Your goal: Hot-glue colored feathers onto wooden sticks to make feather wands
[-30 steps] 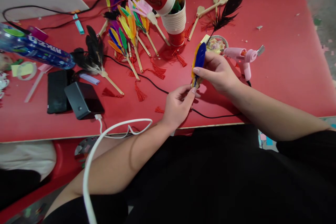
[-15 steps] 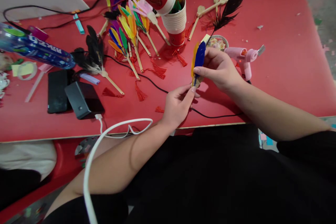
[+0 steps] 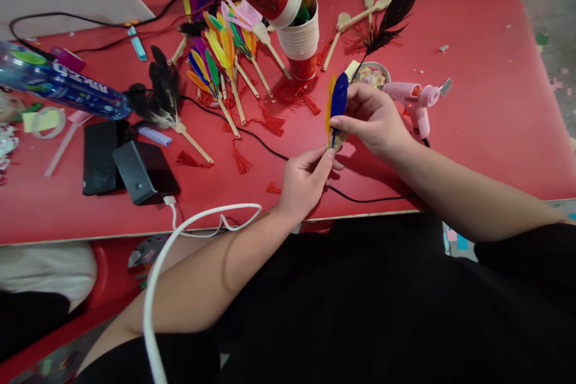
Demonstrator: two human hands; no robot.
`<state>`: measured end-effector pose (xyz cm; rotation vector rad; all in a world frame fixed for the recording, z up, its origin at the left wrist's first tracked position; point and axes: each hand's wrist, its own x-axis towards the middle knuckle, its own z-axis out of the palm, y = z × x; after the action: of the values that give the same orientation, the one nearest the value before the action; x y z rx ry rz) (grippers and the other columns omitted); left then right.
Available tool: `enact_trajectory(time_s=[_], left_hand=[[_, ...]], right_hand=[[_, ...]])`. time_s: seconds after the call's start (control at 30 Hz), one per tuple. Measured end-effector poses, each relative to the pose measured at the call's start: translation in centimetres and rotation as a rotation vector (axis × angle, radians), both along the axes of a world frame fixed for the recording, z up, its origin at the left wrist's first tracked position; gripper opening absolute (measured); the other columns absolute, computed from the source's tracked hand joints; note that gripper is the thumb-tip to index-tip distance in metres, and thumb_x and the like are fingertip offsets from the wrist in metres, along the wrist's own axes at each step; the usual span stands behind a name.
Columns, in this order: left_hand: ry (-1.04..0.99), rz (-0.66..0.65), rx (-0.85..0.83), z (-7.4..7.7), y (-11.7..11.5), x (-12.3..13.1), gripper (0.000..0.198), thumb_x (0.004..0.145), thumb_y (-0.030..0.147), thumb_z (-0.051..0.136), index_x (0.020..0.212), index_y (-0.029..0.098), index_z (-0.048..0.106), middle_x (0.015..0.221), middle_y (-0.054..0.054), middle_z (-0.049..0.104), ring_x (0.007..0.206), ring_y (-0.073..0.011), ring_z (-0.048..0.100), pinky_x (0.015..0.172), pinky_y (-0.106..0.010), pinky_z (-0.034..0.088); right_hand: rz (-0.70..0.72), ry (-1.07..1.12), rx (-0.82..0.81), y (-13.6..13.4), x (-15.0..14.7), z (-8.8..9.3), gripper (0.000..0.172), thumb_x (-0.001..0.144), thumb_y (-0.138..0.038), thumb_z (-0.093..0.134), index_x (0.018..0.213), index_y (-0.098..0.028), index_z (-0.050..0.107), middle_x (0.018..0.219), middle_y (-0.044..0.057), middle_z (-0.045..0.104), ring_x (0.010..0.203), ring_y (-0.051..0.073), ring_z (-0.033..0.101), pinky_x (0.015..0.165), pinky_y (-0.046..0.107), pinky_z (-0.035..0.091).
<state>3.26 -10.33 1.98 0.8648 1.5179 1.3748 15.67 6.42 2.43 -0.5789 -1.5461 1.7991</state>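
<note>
My left hand (image 3: 303,181) is closed, its thumb and fingers gripping the base of a small feather fan whose tan head (image 3: 338,140) shows just above the thumb. The handle is hidden by that hand. A yellow feather (image 3: 330,99) and a blue feather (image 3: 340,95) stand up from the head, side by side. My right hand (image 3: 378,123) pinches the blue feather low down, between thumb and fingers. A long black feather (image 3: 398,9) slants up behind the right hand; where its lower end rests I cannot tell. Right of that hand lies a pink glue gun (image 3: 416,99).
Several finished feather fans (image 3: 220,51) with red tassels lie left of stacked paper cups (image 3: 299,42). A small bowl (image 3: 373,74) and bare wooden sticks (image 3: 360,18) are behind my hands. A blue bottle (image 3: 67,81), power bank (image 3: 144,171) and white cable (image 3: 155,288) are at left.
The blue and yellow feathers have tipped very slightly to the left. Both hands keep their grip, and the view has shifted a little.
</note>
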Motion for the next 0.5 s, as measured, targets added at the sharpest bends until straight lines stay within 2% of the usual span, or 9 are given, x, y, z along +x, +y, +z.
enact_trajectory(time_s=[0.17, 0.33, 0.5], left_hand=[[0.016, 0.001, 0.010, -0.19, -0.13, 0.02, 0.040, 0.110, 0.057, 0.084, 0.103, 0.017, 0.090, 0.087, -0.008, 0.089, 0.053, -0.0099, 0.062, 0.050, -0.023, 0.054], [0.007, -0.024, 0.010, -0.34, -0.17, -0.08, 0.040, 0.112, 0.055, 0.082, 0.113, 0.016, 0.091, 0.087, -0.009, 0.090, 0.052, -0.0102, 0.063, 0.050, -0.023, 0.054], [0.007, -0.034, 0.010, -0.32, -0.11, -0.09, 0.040, 0.111, 0.055, 0.082, 0.114, 0.016, 0.093, 0.086, -0.008, 0.089, 0.053, -0.0107, 0.065, 0.050, -0.023, 0.054]], right_hand=[[0.039, -0.008, 0.002, 0.30, 0.07, -0.03, 0.071, 0.070, -0.071, 0.118, 0.099, -0.028, 0.070, 0.093, 0.001, 0.072, 0.089, 0.025, 0.077, 0.078, 0.042, 0.073], [0.150, -0.003, 0.009, 0.84, 0.63, 0.20, 0.064, 0.072, -0.059, 0.120, 0.103, -0.028, 0.073, 0.096, 0.001, 0.073, 0.092, 0.024, 0.075, 0.081, 0.040, 0.072], [0.153, 0.005, 0.015, 0.96, 0.88, 0.37, 0.064, 0.072, -0.050, 0.121, 0.107, -0.029, 0.072, 0.097, 0.001, 0.074, 0.091, 0.022, 0.074, 0.078, 0.037, 0.072]])
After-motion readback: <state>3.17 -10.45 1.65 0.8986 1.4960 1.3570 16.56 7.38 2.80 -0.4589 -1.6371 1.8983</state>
